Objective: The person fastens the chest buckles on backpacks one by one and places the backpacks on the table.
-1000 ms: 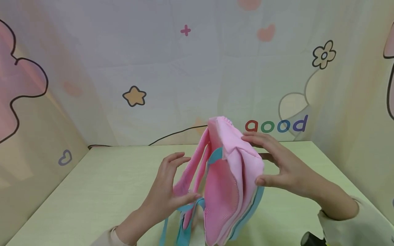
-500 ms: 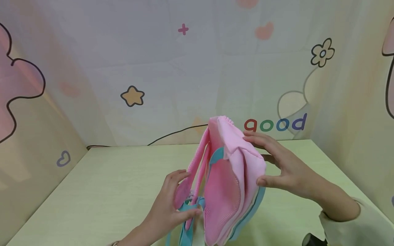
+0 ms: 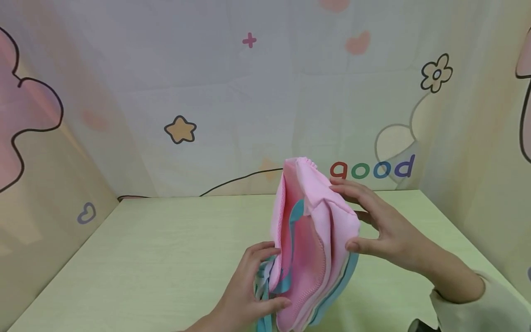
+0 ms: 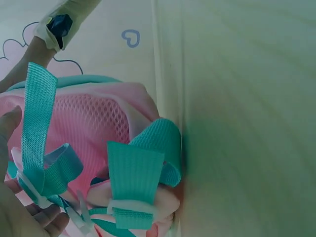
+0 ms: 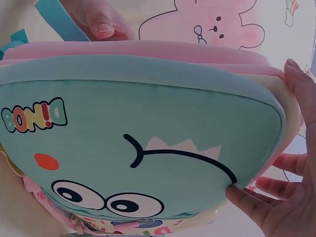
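A child's pink backpack stands on its side between the hands in the head view, its padded back towards the left. Its teal front panel shows a dinosaur face and lettering in the right wrist view. The right hand grips the bag's right end, thumb near the front and fingers spread over the pink side. At the left, the left hand holds the shoulder straps against the bag's back, fingers and thumb curved about them. Loose teal webbing and white buckles hang by its fingers in the left wrist view.
The bag stands over a pale green table. Behind it hangs a printed cloth backdrop, which also closes in both sides. A dark object shows beside the right sleeve at the lower edge.
The left hand has moved right and down, bringing the shoulder straps in against the bag's back. The right hand and the bag have hardly moved.
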Demonstrator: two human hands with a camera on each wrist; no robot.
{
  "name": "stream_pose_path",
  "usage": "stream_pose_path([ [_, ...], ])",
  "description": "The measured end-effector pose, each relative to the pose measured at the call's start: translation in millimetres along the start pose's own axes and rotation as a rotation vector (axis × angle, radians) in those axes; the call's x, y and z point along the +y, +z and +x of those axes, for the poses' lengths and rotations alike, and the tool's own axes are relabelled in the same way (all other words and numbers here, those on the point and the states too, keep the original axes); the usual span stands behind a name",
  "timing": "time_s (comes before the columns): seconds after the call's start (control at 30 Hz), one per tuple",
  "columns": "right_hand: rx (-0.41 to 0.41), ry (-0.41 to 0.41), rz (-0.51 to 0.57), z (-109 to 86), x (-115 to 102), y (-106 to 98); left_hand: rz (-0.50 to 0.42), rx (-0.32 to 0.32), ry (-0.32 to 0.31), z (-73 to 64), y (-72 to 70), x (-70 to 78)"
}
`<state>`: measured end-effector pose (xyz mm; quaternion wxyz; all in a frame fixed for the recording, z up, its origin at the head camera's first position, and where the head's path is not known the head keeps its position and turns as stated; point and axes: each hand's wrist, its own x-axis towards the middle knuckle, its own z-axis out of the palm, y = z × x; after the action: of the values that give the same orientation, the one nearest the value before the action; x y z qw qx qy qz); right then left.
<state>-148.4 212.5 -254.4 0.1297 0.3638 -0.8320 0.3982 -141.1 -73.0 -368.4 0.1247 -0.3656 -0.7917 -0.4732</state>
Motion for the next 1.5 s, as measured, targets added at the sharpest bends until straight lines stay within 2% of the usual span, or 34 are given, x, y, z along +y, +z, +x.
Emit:
stream_pose_path([
  [0.23,0.004,-0.022,0.004,0.3,0.8,0.8,0.076,0.037,0.086,1.8,11.1,-3.8],
  [0.53,0.013,-0.017,-0.018,-3.1,-2.6,0.9,0.178,0.046,0.065,4.1,20.9,0.0],
  [0.67,0.015,-0.014,-0.007,-6.2,0.0,-0.2,0.202,0.051,0.071,4.6,21.9,0.3],
  [0.87,0.012,0.012,0.016,-10.8,4.5,0.0,0.191,0.03,0.093,4.4,21.8,-0.9],
  [1.0,0.018,-0.01,0.019,-14.5,7.9,-0.7,0.179,0.017,0.107,4.3,21.5,-1.8],
  [1.13,0.024,-0.035,0.015,-19.6,11.1,-1.4,0.223,0.015,0.154,4.1,20.7,-2.4],
  [1.23,0.027,-0.014,0.004,-24.7,13.4,-1.2,0.264,0.015,0.195,3.9,20.0,-3.4],
  [1.37,0.036,0.019,0.005,-31.9,17.5,-0.5,0.266,-0.008,0.174,4.0,19.4,-4.1],
  [1.5,0.055,0.004,0.034,-37.4,21.4,0.4,0.274,-0.018,0.169,4.5,19.3,-4.5],
])
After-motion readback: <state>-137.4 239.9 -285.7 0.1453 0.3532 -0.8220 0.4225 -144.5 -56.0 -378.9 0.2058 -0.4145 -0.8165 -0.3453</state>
